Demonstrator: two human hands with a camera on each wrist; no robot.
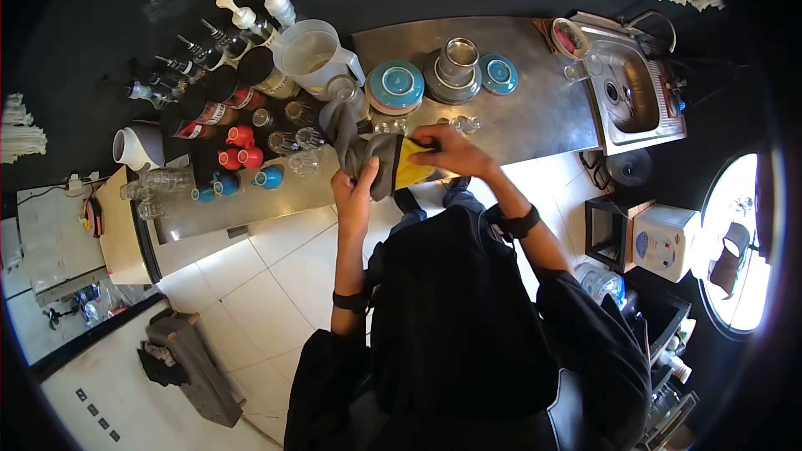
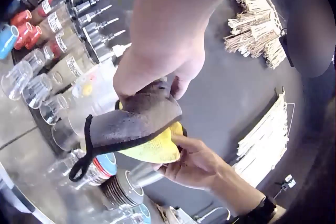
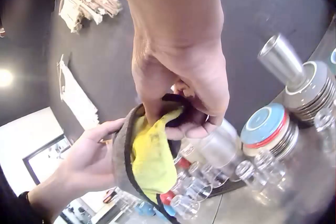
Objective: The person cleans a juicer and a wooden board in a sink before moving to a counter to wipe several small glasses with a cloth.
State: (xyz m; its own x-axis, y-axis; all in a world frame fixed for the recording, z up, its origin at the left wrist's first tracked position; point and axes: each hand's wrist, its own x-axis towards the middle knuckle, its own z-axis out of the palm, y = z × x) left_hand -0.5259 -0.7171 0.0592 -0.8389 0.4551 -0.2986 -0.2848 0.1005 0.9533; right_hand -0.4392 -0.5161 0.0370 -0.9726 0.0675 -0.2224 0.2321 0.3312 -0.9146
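A cloth [image 1: 393, 163], grey on one face and yellow on the other, is held above the front edge of the steel counter [image 1: 535, 108] by both hands. The left hand [image 1: 355, 192] is closed on the grey side of the cloth, with the fingers curled around its fold, and the right hand [image 1: 447, 150] is clamped on the other end, where the yellow face is pinched between thumb and fingers. Just behind the cloth, small clear glasses [image 1: 464, 124] are standing on the counter. Further back, a stack of blue saucers [image 1: 396, 86], a metal cup [image 1: 457, 58] on grey plates and a clear plastic jug [image 1: 313, 54] are seen. To the left of these, red and blue small cups [image 1: 238, 146] and syrup bottles [image 1: 221, 46] are placed together. A steel sink [image 1: 639, 96] is set at the far right end
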